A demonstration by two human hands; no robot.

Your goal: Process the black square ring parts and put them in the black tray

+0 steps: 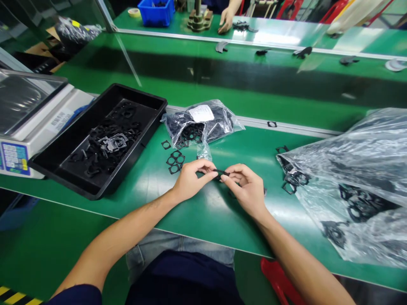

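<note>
A small black plastic part (221, 172), thin and seen nearly edge-on, is pinched between my two hands over the green table. My left hand (193, 177) grips its left end with thumb and fingertips. At the other end, my right hand (245, 186) pinches it the same way. Fingers cover much of the part, so its full shape is hidden. Left of my hands lie several flat black ring frames (174, 157). Just beyond them sits a clear plastic bag (219, 123) of black parts with a white label. Something dark shows partly behind my right hand.
A black tray (127, 180) holding black parts and some clear ones stands at left, beside a white scale (47, 123). Large clear bags (352, 148) of black parts cover the right side. A single ring frame (272, 124) rests on the metal rail. Across the belt is another person's hand (226, 20).
</note>
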